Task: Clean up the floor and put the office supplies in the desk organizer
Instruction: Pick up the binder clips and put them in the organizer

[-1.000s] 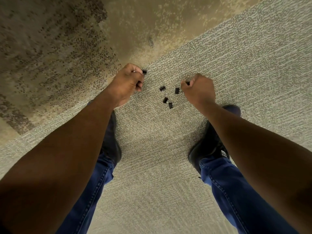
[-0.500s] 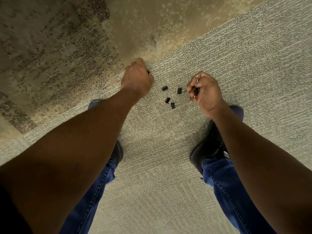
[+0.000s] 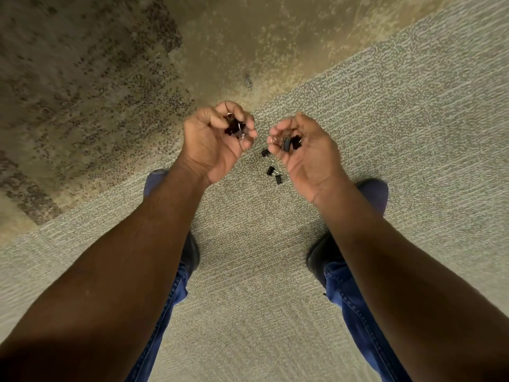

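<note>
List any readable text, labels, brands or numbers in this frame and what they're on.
None readable.
The binder clips in the left hand, those in the right hand and the three on the carpet show plain black bodies with no print visible.
The jeans and black shoes show no legible label or logo.
The carpet carries only a woven pattern.

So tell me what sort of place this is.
Probably an office floor: patterned commercial carpet tiles, and small black binder clips in the left hand, the right hand and loose on the carpet.
</note>
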The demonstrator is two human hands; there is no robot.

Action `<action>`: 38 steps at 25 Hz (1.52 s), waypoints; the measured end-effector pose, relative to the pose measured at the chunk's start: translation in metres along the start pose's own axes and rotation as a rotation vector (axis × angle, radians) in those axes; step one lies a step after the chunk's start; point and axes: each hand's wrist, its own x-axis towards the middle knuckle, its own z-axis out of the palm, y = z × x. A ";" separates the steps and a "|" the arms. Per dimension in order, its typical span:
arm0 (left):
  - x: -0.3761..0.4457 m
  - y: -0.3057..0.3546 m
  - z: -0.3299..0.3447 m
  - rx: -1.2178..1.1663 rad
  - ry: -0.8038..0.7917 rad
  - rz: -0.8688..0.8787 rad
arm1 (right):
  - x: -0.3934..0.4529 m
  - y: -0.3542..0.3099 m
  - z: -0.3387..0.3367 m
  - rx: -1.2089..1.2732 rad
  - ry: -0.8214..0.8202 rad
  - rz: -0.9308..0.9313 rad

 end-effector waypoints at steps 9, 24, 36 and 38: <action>0.016 0.022 0.036 -0.038 0.024 0.004 | -0.033 0.009 0.081 -0.781 0.034 -0.581; 0.003 -0.005 -0.029 -0.317 0.288 -0.400 | 0.036 0.054 -0.064 -1.782 -0.027 -0.354; 0.006 -0.016 -0.022 0.766 0.358 -0.224 | 0.018 0.067 -0.066 -0.370 0.187 0.147; 0.007 -0.032 -0.022 1.494 0.161 0.023 | 0.014 0.077 -0.068 -0.899 0.132 0.001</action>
